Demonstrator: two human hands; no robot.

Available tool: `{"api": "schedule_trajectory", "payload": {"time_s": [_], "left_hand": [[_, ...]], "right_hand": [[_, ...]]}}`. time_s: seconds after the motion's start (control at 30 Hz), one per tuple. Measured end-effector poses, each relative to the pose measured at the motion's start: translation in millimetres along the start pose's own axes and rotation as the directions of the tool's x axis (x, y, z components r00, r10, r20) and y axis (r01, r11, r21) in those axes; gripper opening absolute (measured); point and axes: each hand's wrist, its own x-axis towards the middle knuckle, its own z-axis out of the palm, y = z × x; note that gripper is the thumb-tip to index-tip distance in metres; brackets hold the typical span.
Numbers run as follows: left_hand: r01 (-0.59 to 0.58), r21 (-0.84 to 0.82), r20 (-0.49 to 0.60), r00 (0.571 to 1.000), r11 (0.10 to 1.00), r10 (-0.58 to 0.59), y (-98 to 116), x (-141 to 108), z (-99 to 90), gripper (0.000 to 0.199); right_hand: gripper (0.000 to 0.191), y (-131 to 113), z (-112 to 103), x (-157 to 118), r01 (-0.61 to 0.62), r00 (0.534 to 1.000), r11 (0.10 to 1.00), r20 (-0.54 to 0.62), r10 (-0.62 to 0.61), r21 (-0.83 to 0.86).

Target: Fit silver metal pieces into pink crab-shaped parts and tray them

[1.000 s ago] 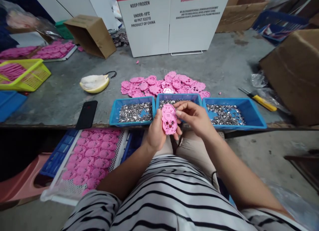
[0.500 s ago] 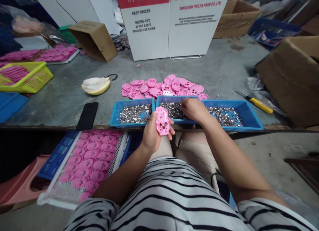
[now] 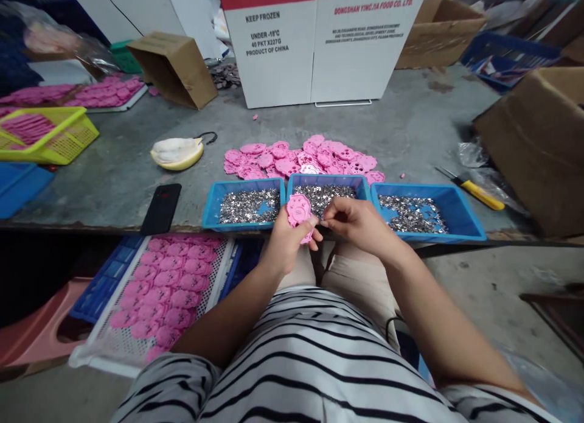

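Observation:
A pink plastic piece is gripped in my left hand, its face turned up and my thumb across its lower part. Close to its right side, my right hand has thumb and forefinger pinched together on something small, too tiny to make out clearly. Small silvery metal parts fill the left blue bin, the middle blue bin and the right blue bin along the table's front edge. Behind the bins lies a heap of pink pieces.
A black phone, a yellow-skinned fruit half and a yellow screwdriver lie on the table. A white carton stands behind. Lower left, a white tray holds rows of pink pieces.
My right hand has come out of the middle bin, moving down and toward the pink piece. My left thumb now lies over the piece's lower part. The view has shifted slightly.

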Motion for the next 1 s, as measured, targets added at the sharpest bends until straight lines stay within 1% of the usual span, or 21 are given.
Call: {"api": "schedule_trajectory", "payload": {"time_s": [0.2,0.3,0.4,0.43,0.5,0.53,0.6,0.67,0.7,0.77,0.9,0.93,1.0], "left_hand": [[-0.009,0.023,-0.012,1.0,1.0,0.009,-2,1,1.4,0.05],[-0.002,0.024,-0.009,1.0,1.0,0.003,-1,2,2.8,0.049],[0.01,0.015,0.003,1.0,1.0,-0.01,1,1,4.4,0.047],[0.008,0.015,0.003,1.0,1.0,-0.008,2,1,4.9,0.046],[-0.014,0.023,-0.004,1.0,1.0,0.014,3,0,6.0,0.042],[-0.03,0.031,-0.008,1.0,0.999,0.03,3,-1,6.5,0.04],[-0.059,0.047,-0.015,0.998,0.997,0.06,4,-1,7.4,0.036],[-0.068,0.052,-0.018,0.997,0.996,0.069,4,-2,8.3,0.036],[-0.065,0.05,-0.018,0.998,0.997,0.066,4,-2,8.8,0.037],[-0.046,0.038,-0.02,0.999,0.998,0.047,4,-2,9.6,0.04],[0.051,-0.006,-0.003,0.999,0.999,-0.051,6,-3,9.7,0.047],[0.074,-0.026,0.019,0.997,0.997,-0.074,6,-4,9.4,0.046],[0.095,-0.091,0.076,0.993,0.991,-0.088,7,-4,8.7,0.041]], "right_hand": [[0.015,-4,4,-4,0.124,0.992,0.981,0.02,-0.122,-0.151],[0.015,-5,4,-6,0.162,0.987,0.971,0.02,-0.161,-0.173],[0.013,-4,5,-9,0.149,0.989,0.987,-0.006,-0.15,-0.062],[0.011,-3,6,-10,0.118,0.993,0.993,-0.02,-0.118,0.005],[0.005,0,6,-13,0.024,0.999,0.986,-0.045,-0.017,0.163],[0.006,2,7,-13,-0.025,0.998,0.971,-0.053,0.039,0.239],[0.013,5,8,-15,-0.095,0.991,0.931,-0.054,0.121,0.353],[0.019,7,8,-16,-0.119,0.988,0.906,-0.047,0.15,0.406],[0.021,7,8,-17,-0.113,0.988,0.903,-0.048,0.146,0.414],[0.022,6,8,-17,-0.058,0.993,0.918,-0.07,0.093,0.392],[0.02,0,8,-16,0.11,0.988,0.965,-0.134,-0.08,0.239],[0.021,-2,8,-16,0.128,0.984,0.968,-0.152,-0.097,0.214],[0.023,-4,10,-15,0.118,0.976,0.97,-0.202,-0.075,0.211]]}}
